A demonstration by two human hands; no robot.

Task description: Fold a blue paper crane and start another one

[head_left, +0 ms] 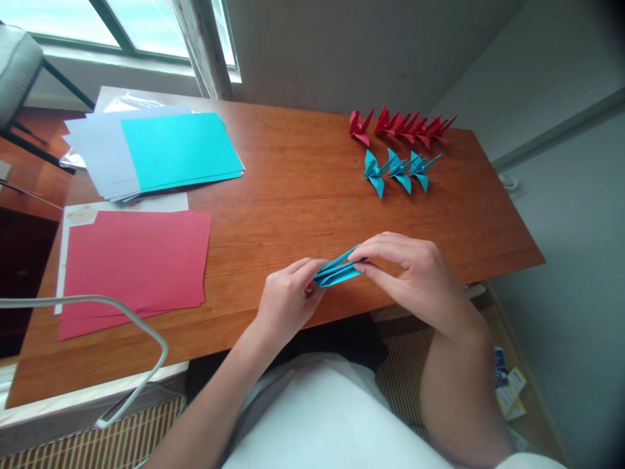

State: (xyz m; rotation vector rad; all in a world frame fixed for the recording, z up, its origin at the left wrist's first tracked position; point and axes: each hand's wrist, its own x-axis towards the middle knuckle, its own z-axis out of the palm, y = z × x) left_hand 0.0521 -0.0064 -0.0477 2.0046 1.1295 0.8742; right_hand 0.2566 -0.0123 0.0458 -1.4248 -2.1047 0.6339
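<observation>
A narrow, folded piece of blue origami paper [338, 271] is held between my two hands, above the front part of the wooden table. My left hand [291, 296] pinches its left end, with the fingertips partly hidden behind the paper. At the right end, my right hand [407, 267] grips it between thumb and fingers. Several layers show along its side. Beyond my hands stand three blue paper cranes [399, 172] in a row, and behind them a row of several red paper cranes [405, 125].
Red paper sheets [137, 260] lie on the left of the wooden table [283, 176]. Behind them are blue sheets [180, 153] on pale paper [105, 153]. A grey cable [122, 306] crosses the table's front left edge. A chair [22, 71] stands by the window.
</observation>
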